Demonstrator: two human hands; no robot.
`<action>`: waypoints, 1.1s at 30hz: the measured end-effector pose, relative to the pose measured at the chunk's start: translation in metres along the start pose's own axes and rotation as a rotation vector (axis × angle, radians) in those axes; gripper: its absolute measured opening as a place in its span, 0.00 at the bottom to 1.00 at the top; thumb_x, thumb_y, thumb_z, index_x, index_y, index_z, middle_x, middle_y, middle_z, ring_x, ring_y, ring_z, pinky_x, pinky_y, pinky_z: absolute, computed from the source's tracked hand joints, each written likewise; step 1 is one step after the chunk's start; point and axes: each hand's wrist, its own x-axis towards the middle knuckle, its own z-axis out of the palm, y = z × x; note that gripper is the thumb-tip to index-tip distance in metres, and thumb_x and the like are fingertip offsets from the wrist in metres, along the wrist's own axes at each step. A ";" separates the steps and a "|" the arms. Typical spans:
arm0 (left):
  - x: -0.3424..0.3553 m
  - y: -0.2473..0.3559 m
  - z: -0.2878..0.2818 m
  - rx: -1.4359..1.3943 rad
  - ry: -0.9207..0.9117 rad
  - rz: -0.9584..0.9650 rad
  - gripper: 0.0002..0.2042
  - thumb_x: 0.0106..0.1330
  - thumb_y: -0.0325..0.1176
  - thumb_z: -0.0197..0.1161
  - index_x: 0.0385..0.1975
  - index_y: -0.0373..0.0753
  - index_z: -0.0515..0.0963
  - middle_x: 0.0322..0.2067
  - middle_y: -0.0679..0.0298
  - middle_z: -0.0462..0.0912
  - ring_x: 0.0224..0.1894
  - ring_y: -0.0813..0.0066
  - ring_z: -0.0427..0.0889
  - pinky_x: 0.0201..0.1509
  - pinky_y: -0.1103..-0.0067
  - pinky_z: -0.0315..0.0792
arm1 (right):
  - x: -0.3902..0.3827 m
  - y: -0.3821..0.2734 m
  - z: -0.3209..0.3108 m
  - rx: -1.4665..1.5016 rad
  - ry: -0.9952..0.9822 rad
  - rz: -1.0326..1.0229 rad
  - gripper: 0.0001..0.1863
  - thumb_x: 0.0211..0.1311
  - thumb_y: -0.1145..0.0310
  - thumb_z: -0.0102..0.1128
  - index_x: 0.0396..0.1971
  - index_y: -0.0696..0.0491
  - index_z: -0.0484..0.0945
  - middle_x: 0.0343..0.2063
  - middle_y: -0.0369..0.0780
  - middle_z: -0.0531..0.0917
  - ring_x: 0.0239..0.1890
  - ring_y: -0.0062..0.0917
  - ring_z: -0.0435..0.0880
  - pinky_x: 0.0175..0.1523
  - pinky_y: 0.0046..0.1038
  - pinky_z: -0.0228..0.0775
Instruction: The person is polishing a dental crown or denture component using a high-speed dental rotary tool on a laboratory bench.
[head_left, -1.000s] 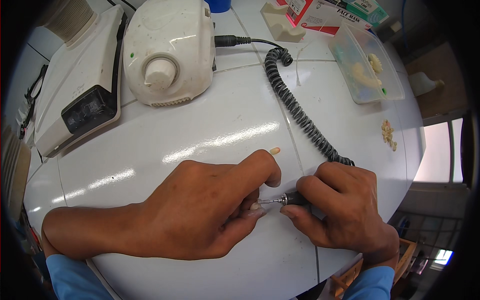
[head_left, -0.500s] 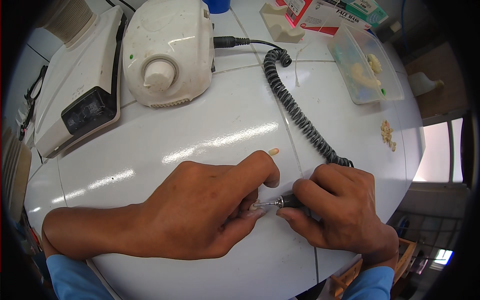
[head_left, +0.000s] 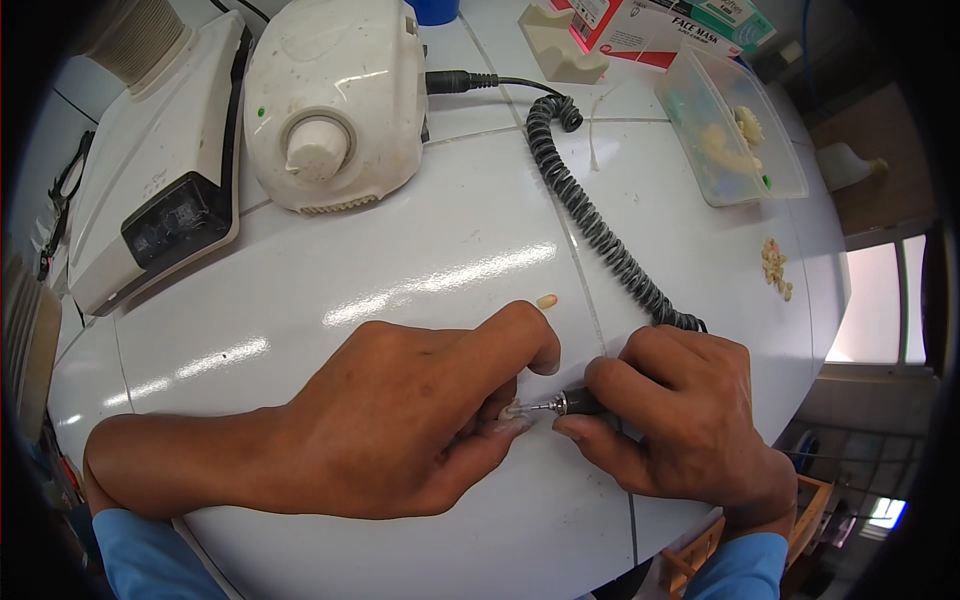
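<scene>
Pinched between the thumb and fingertips of my left hand (head_left: 400,420) is a small pale piece (head_left: 510,413), partly hidden, with whitish dust on the thumb. My right hand (head_left: 680,420) is closed round a dark rotary handpiece (head_left: 582,401), whose thin metal bit meets that piece. The handpiece's black coiled cord (head_left: 590,220) runs up to a white control unit (head_left: 330,100) with a round knob. A single pale, pink-tipped bit (head_left: 546,301) lies just beyond my left forefinger, and a cluster of several similar small pieces (head_left: 775,265) lies to the right.
At the left stand a white machine with a dark panel (head_left: 160,230) and a spool (head_left: 135,50). Along the back are a blue cup (head_left: 432,10), a beige block (head_left: 560,50), printed boxes (head_left: 660,30) and a clear plastic container (head_left: 685,110) holding cream pieces, on the white tiled worktop (head_left: 420,230).
My right hand and the handpiece have shifted slightly to the left compared with a second earlier. My left hand is nearly still, still pinching the small piece.
</scene>
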 end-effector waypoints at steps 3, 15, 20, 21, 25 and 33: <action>0.000 -0.001 0.000 0.008 -0.004 -0.003 0.22 0.63 0.22 0.77 0.55 0.38 0.75 0.28 0.65 0.87 0.25 0.75 0.89 0.29 0.79 0.81 | 0.000 0.000 0.000 -0.005 0.003 -0.004 0.15 0.63 0.54 0.82 0.32 0.45 0.84 0.22 0.32 0.71 0.21 0.24 0.76 0.23 0.32 0.65; 0.000 -0.002 -0.001 0.017 -0.020 0.000 0.23 0.63 0.22 0.76 0.56 0.37 0.74 0.29 0.65 0.88 0.24 0.75 0.89 0.29 0.80 0.81 | -0.001 0.000 -0.002 0.013 -0.012 0.027 0.14 0.63 0.55 0.82 0.32 0.45 0.84 0.24 0.32 0.72 0.20 0.25 0.76 0.24 0.32 0.66; 0.000 -0.002 -0.001 0.032 -0.024 -0.005 0.23 0.63 0.22 0.76 0.56 0.37 0.74 0.29 0.65 0.88 0.24 0.76 0.89 0.29 0.80 0.81 | -0.001 0.000 -0.001 0.008 -0.006 0.033 0.14 0.63 0.55 0.82 0.32 0.45 0.84 0.24 0.32 0.72 0.20 0.25 0.76 0.24 0.32 0.66; 0.000 -0.003 -0.001 0.031 -0.022 0.002 0.23 0.63 0.22 0.76 0.56 0.37 0.75 0.29 0.65 0.88 0.24 0.76 0.89 0.29 0.80 0.81 | -0.001 0.001 0.000 0.006 -0.005 0.012 0.14 0.63 0.55 0.82 0.32 0.45 0.84 0.24 0.32 0.72 0.20 0.25 0.77 0.23 0.32 0.66; 0.000 -0.002 -0.001 0.001 -0.013 0.006 0.23 0.63 0.22 0.76 0.56 0.37 0.75 0.29 0.64 0.88 0.25 0.74 0.89 0.29 0.79 0.82 | 0.000 0.001 -0.001 0.021 -0.014 0.013 0.14 0.63 0.55 0.82 0.32 0.45 0.84 0.23 0.32 0.71 0.21 0.24 0.77 0.23 0.32 0.65; -0.001 -0.001 -0.002 0.001 -0.007 0.006 0.23 0.63 0.22 0.75 0.57 0.37 0.75 0.29 0.64 0.88 0.25 0.73 0.89 0.30 0.79 0.82 | 0.001 0.001 -0.001 0.024 -0.010 0.011 0.14 0.63 0.55 0.82 0.32 0.45 0.84 0.22 0.32 0.71 0.21 0.24 0.77 0.23 0.32 0.65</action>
